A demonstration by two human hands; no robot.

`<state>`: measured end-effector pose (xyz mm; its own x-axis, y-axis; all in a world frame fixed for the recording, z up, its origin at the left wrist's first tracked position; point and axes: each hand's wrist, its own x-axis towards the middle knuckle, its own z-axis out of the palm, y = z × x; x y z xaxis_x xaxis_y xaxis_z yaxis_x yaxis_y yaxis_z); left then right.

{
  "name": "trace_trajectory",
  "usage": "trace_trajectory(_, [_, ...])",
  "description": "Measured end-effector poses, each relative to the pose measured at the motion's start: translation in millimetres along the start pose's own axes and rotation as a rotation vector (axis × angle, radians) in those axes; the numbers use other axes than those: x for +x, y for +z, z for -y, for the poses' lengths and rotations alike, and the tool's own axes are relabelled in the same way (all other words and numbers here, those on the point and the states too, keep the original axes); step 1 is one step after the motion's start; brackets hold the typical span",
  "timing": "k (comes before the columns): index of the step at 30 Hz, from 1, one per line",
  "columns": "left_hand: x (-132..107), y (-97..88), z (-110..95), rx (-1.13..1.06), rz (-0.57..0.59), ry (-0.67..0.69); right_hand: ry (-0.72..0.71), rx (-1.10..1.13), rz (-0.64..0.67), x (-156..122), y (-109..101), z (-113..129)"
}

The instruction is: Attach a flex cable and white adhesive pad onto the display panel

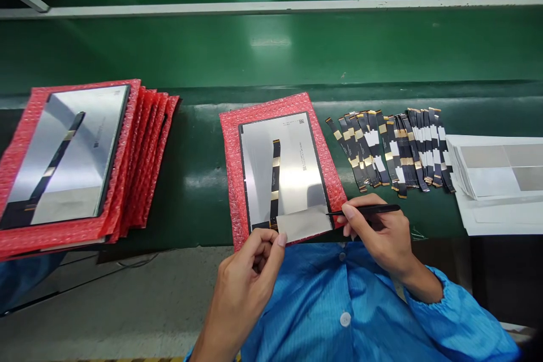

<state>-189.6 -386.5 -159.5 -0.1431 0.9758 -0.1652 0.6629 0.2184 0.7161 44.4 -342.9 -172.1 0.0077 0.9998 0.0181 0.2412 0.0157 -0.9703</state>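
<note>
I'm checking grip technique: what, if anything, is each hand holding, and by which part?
The right hand holds black tweezers partway along, nearer the tips. The left hand appears to pinch the grey strip at its lower-left corner.

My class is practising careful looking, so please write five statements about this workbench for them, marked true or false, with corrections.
1. The right hand holds a pointed black tool. True.
2. The left hand rests on the white sheets. False: it is at the near left corner of the grey sheet.
3. The black strips lie between the middle panel and the white sheets. True.
4. The stack with red padding is to the right of the black strips. False: it is far to their left.
5. The sleeve on the right arm is blue. True.
</note>
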Motion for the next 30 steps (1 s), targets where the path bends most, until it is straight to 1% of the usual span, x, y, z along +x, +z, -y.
trace_trajectory(13, [-0.2,2.4,-1.8,-0.001,-0.003,-0.001,0.009,-0.011,-0.016,-0.1,1.1,0.2])
trace_trajectory(21, [-0.3,1.8,-0.8,0.000,0.014,-0.023,-0.036,-0.048,0.010,1.4,-0.6,0.9])
trace_trajectory(30, [-0.4,2.0,-2.6,0.015,0.007,-0.014,-0.029,-0.072,0.006,1.3,-0.3,1.5])
